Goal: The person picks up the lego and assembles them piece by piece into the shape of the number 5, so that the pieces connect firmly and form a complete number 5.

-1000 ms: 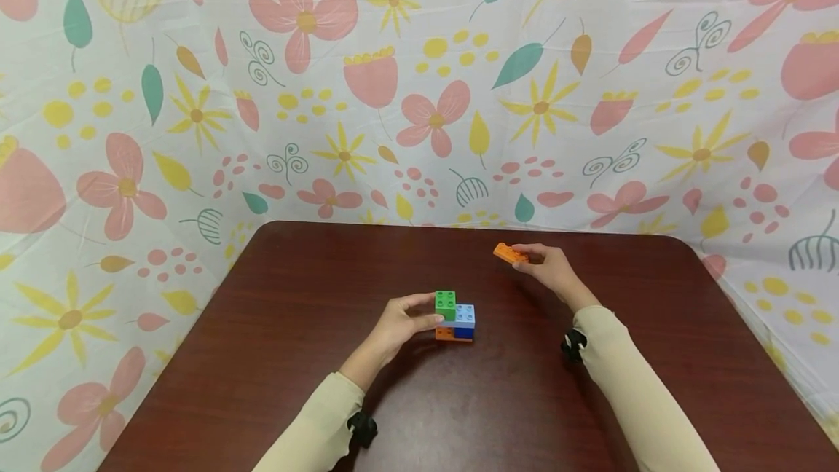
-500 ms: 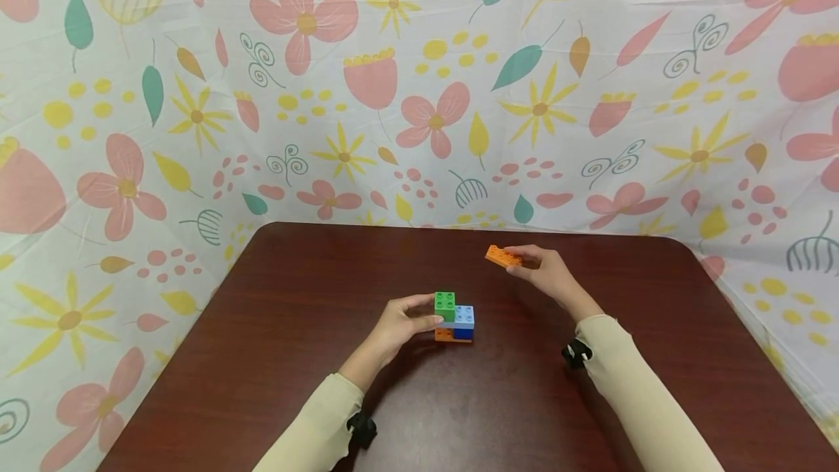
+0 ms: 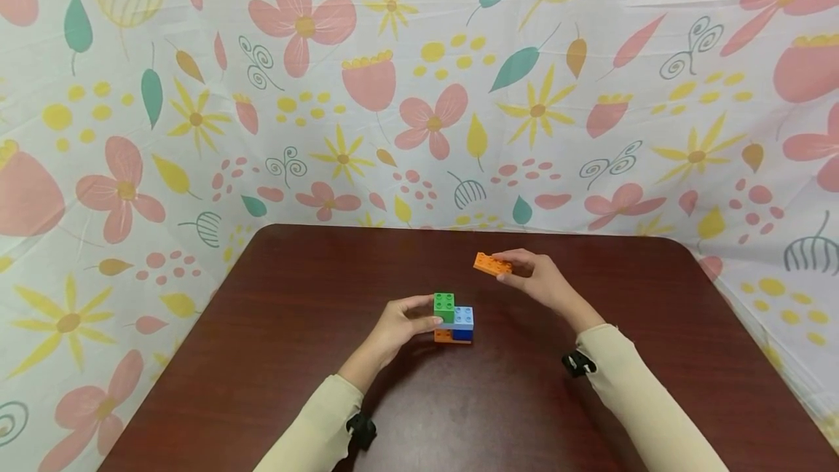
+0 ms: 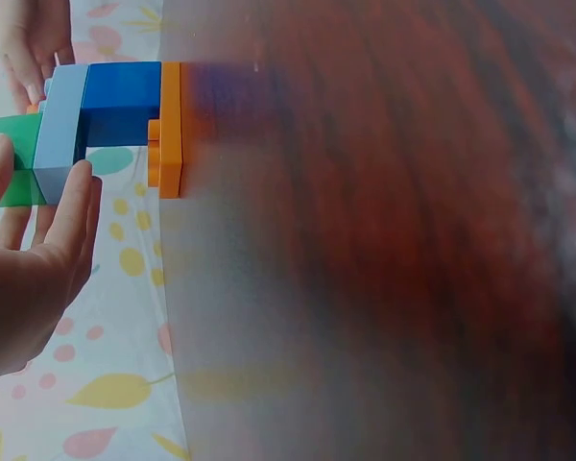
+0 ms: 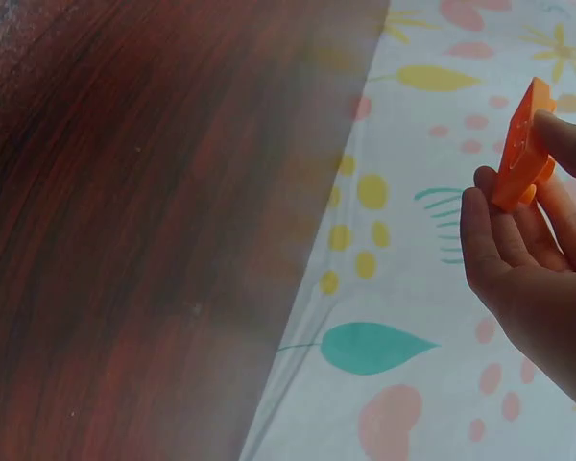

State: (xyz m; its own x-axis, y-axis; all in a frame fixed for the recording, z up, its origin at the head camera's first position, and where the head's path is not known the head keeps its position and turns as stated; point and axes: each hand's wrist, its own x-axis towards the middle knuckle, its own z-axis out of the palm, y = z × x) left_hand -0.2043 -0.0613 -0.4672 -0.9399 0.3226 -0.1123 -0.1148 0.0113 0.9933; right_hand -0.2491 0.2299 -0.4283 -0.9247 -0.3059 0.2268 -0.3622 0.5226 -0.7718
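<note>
A small stack of toy building bricks stands on the table: a thin orange brick (image 4: pixel 172 130) lowest, a dark blue brick (image 4: pixel 123 101) on it, a light blue brick (image 3: pixel 464 317) above and a green brick (image 3: pixel 443 307) on top at the left. My left hand (image 3: pixel 392 330) pinches the green brick between thumb and fingers; in the left wrist view one finger lies along the light blue brick. Up and to the right, my right hand (image 3: pixel 540 279) holds a thin orange brick (image 5: pixel 524 144) in the air by its right end, tilted, apart from the stack.
The dark brown wooden table (image 3: pixel 275 377) carries the stack near its middle. Behind it hangs a flower-printed cloth (image 3: pixel 419 57). Black wrist cameras, such as the one on the left wrist (image 3: pixel 360 431), sit below both sleeves.
My right hand has moved left and slightly nearer with the thin orange brick, closer to the stack. The left hand and the stack stay in place.
</note>
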